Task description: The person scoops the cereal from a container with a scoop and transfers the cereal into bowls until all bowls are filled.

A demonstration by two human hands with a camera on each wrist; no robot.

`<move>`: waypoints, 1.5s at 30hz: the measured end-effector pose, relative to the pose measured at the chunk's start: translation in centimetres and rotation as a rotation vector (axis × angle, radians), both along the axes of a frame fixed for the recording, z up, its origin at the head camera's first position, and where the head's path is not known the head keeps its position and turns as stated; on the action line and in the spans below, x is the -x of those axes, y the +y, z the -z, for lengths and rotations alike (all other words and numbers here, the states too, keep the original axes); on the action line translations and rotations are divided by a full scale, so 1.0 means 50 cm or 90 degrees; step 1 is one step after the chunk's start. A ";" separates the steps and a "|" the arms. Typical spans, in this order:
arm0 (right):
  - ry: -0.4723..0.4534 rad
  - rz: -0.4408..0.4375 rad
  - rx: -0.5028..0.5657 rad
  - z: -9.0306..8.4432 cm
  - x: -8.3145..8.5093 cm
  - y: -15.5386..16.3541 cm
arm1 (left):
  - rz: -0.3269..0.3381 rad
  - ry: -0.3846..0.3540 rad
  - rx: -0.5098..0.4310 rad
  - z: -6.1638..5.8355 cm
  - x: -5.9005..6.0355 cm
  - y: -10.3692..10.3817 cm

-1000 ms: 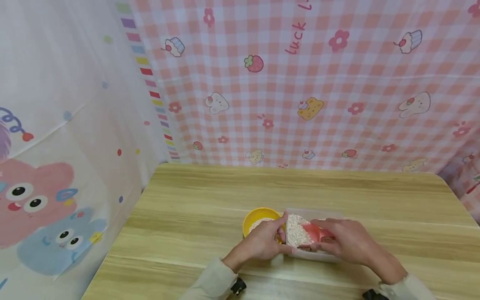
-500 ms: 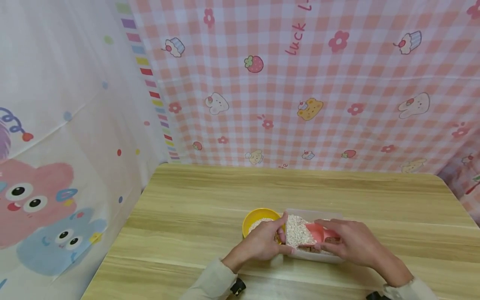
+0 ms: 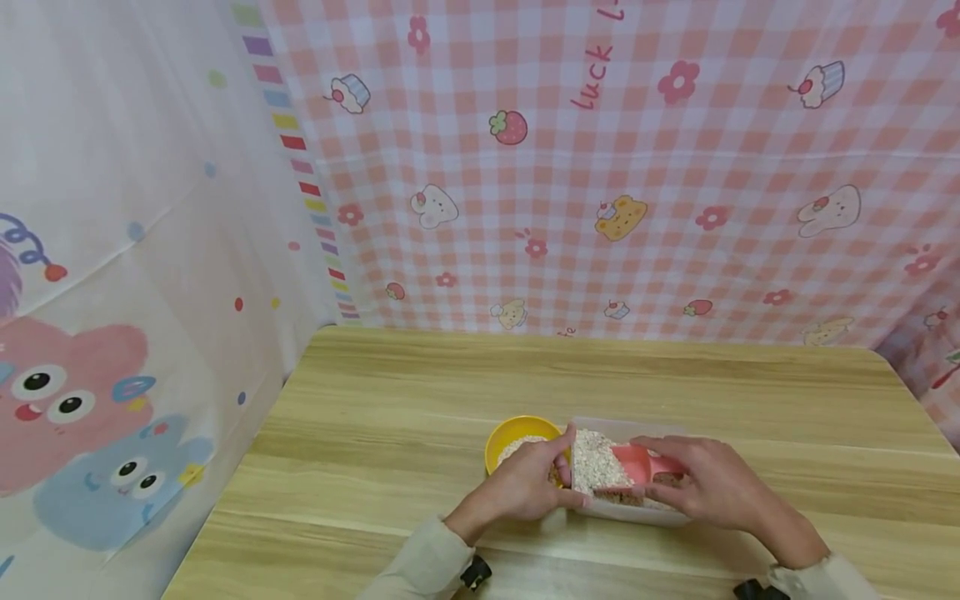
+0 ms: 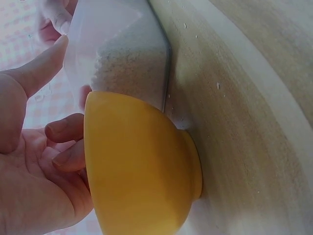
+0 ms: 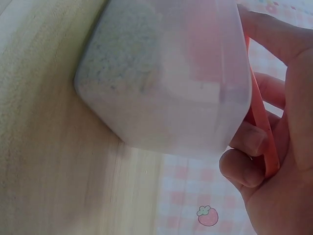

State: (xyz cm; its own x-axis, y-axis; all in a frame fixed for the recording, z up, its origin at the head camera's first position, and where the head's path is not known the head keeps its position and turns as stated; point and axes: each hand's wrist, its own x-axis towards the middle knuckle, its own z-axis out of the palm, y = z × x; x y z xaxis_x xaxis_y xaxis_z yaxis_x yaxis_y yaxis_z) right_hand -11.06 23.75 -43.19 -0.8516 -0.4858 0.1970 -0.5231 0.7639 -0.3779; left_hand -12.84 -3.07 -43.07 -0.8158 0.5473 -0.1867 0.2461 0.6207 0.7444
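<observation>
A translucent plastic box [image 3: 630,511] of pale flakes like oats [image 3: 596,460] stands on the table. My left hand [image 3: 525,482] holds the box's left end, thumb and a finger at its corners. In the left wrist view, the thumb [image 4: 46,68] touches the box's rim; two curled fingers lie behind a yellow bowl [image 4: 137,161]. My right hand [image 3: 712,483] grips a coral-pink scoop [image 3: 632,463] inside the box. In the right wrist view its fingers curl round the scoop's handle [image 5: 264,139]. Something brown [image 3: 618,497] shows beside the scoop.
More pale flakes [image 3: 517,450] lie in the yellow bowl, which stands against the box's left side. A few loose flakes [image 4: 218,86] are scattered on the wooden table [image 3: 390,400]. Patterned cloths [image 3: 562,183] hang behind and to the left.
The scoop and my right hand have shifted slightly right within the box, and more of the brown material shows near its front wall. My left hand has stayed put.
</observation>
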 end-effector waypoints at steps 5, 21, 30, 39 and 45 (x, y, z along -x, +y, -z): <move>0.012 -0.008 0.015 -0.002 0.002 0.003 | 0.002 -0.002 0.000 -0.001 0.001 0.000; -0.019 0.023 0.075 0.003 -0.004 0.003 | -0.001 -0.004 -0.008 0.002 -0.001 0.000; -0.049 0.024 0.174 0.025 -0.006 0.002 | -0.012 -0.015 -0.015 0.002 -0.005 -0.001; -0.049 0.051 0.179 0.034 -0.008 -0.002 | -0.015 -0.006 -0.035 0.007 -0.009 -0.008; -0.046 0.049 0.193 0.034 -0.009 -0.002 | -0.031 -0.010 -0.065 0.007 -0.011 -0.016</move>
